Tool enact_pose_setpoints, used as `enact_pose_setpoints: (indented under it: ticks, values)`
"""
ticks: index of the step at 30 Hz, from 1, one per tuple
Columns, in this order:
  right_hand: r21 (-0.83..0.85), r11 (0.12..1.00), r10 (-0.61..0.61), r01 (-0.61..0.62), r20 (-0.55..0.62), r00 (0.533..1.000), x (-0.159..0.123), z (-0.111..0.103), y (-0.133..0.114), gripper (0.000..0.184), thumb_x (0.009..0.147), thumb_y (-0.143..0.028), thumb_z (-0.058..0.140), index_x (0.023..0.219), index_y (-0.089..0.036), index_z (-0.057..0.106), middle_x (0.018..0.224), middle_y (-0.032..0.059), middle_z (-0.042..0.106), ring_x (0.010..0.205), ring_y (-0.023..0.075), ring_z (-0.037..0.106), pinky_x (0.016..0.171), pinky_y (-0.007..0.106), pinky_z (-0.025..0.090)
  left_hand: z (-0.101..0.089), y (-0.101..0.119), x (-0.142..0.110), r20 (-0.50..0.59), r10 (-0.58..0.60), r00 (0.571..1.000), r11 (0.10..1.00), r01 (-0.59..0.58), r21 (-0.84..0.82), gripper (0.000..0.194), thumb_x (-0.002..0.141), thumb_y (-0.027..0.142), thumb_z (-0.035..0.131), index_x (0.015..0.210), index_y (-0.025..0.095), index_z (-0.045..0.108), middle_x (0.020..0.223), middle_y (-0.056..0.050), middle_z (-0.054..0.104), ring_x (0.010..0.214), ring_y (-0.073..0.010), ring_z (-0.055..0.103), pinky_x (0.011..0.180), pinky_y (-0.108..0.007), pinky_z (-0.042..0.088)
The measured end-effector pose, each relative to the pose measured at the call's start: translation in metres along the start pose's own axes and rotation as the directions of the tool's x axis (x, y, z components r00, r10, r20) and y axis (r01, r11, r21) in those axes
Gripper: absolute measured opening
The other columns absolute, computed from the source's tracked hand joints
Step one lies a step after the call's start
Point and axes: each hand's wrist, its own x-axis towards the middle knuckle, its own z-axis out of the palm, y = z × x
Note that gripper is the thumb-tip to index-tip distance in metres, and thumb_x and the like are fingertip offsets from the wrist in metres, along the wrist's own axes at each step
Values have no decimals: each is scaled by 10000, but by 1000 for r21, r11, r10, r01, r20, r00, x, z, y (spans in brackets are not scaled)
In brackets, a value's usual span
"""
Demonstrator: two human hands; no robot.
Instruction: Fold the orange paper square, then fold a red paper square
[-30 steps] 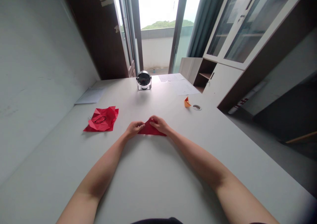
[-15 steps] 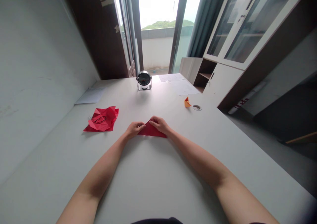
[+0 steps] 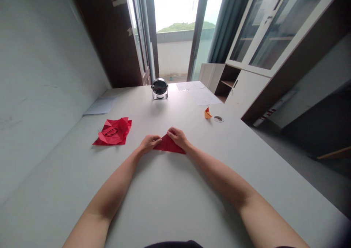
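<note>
A red sheet of paper (image 3: 169, 145), folded into a triangle with its long edge toward me, lies on the white table (image 3: 164, 189). My left hand (image 3: 149, 143) pinches its left sloping edge between thumb and fingers. On the other side, my right hand (image 3: 177, 136) is closed on the paper near the top corner, covering part of the right edge. To the left sits a crumpled, creased piece of red paper (image 3: 123, 127) with a thin black loop (image 3: 111, 132) on top, apart from both hands.
A round metal-framed device (image 3: 159, 88) stands at the table's far end. White papers (image 3: 203, 94) lie at the back right, another sheet (image 3: 100, 106) at the left. A small orange folded paper (image 3: 207, 113) sits beside a round hole ring (image 3: 218, 119) on the right.
My right hand has shifted very slightly up along the triangle's edge. The left hand keeps its pinch, and the folded paper stays almost in place.
</note>
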Motion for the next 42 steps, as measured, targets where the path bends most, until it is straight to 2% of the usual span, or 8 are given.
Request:
enact_pose_setpoints:
  ticks: [7,15,22,27,42]
  values:
    - [15,1000,14,-15,67,998,1,-1,1,286,853,-468,534,787,-198,600,682,-13,571,643,140,479,632,267,416,0,2,-1,-10,1,1000,1000,0,12,426,847,531,557,861,154,755,707,-3,661,640,-138,535,606,-219,399]
    - [-1,999,40,-40,-13,999,2,-2,0,304,852,-485,536,783,-195,596,662,-11,558,641,143,475,616,263,404,0,3,-1,-27,0,1000,1000,0,6,439,832,545,568,855,151,760,712,-15,668,650,-145,540,606,-221,410]
    - [-25,999,25,-22,85,996,1,-1,1,275,864,-455,539,794,-199,610,696,-13,590,652,140,494,613,252,401,0,3,-1,-33,26,999,999,-25,48,430,854,531,541,844,160,758,675,6,638,634,-137,509,615,-222,398]
    - [-45,999,22,-17,109,994,0,-1,-1,265,865,-441,540,795,-196,613,696,-14,600,653,138,500,609,250,394,0,1,0,-32,20,999,998,-19,56,418,854,523,542,853,167,762,682,11,638,638,-138,509,620,-221,398]
    - [-49,998,34,-31,45,998,0,-2,1,277,865,-461,536,785,-205,603,685,-11,589,649,144,493,612,253,403,0,-1,1,-33,36,999,996,-33,79,421,872,519,529,844,162,750,665,13,634,607,-125,498,595,-223,379]
